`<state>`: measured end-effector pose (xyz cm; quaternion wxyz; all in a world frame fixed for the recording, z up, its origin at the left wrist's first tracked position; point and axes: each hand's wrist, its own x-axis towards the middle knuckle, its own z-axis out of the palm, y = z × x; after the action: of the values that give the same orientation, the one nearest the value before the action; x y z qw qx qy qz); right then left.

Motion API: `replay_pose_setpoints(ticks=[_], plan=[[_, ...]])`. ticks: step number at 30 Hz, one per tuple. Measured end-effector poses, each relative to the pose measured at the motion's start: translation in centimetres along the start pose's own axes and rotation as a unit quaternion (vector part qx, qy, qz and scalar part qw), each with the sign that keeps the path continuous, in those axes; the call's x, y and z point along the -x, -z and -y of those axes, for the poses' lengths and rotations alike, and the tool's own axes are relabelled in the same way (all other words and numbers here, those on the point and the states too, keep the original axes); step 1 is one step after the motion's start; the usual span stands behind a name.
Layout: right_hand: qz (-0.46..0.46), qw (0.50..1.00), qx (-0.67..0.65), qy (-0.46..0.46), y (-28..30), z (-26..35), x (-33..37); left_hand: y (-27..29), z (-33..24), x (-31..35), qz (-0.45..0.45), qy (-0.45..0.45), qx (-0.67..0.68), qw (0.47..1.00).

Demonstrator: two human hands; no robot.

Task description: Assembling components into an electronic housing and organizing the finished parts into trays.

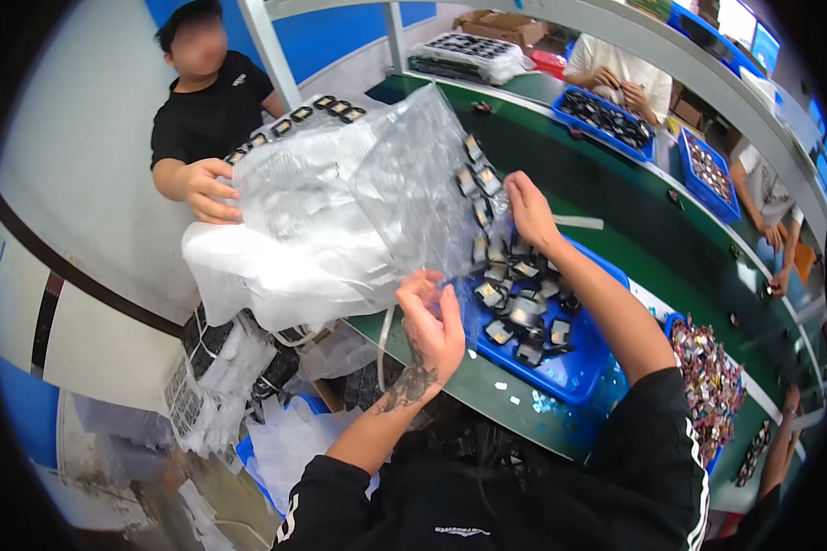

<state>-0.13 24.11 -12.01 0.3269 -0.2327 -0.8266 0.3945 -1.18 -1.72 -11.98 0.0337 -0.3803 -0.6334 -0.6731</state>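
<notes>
A thin clear plastic tray (404, 174) is tilted up in front of me. My right hand (531, 213) pinches its right edge. The fingers of my left hand (432, 326) curl at its lower edge, with the thumb raised. Behind and left of it, a co-worker's hand (211, 191) holds a large stack of clear trays (294, 193) wrapped in white film. Small black parts with pale square centres (300, 114) sit along the stack's far edge. Under my hands, a blue bin (574, 390) holds a heap of similar black parts (526, 310).
A green conveyor belt (616, 197) runs along the far side. Across it stand blue bins of parts (606, 119) beside other people. To the right is a heap of small reddish parts (708, 376). A metal frame (271, 55) rises ahead; a wire basket (198, 386) stands lower left.
</notes>
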Motion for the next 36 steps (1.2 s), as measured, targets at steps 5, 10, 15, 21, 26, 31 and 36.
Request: replay_pose_setpoints(ticks=[5, 10, 15, 21, 26, 31, 36], plan=[[-0.087, 0.994, -0.060, 0.035, 0.7, -2.0, -0.7, -2.1, -0.4, -0.3, -0.052, -0.155, -0.087, 0.983], [-0.026, 0.985, -0.164, -0.048, 1.2, -1.0, -0.4, -2.2, 0.8, 0.2, -0.062, -0.132, -0.038, 0.989], [0.080, 0.904, -0.412, -0.086, 3.9, -1.2, -1.2, -0.7, 1.1, -0.1, -0.149, -0.096, -0.049, 0.983], [0.131, 0.972, -0.193, -0.019, 6.1, 3.1, -1.6, -0.4, -1.3, 0.6, -0.260, 0.165, 0.159, 0.938], [0.084, 0.977, -0.165, 0.102, 5.9, 5.6, -2.4, 0.4, -2.4, 2.8, -0.236, 0.188, 0.217, 0.928], [0.233, 0.948, -0.215, -0.002, 8.8, 8.4, -2.0, 4.0, -2.6, 4.9, -0.189, 0.147, 0.314, 0.919], [0.187, 0.947, -0.257, -0.047, 7.7, 8.8, -0.2, 11.3, -0.3, 12.3, -0.253, 0.182, 0.202, 0.928]])
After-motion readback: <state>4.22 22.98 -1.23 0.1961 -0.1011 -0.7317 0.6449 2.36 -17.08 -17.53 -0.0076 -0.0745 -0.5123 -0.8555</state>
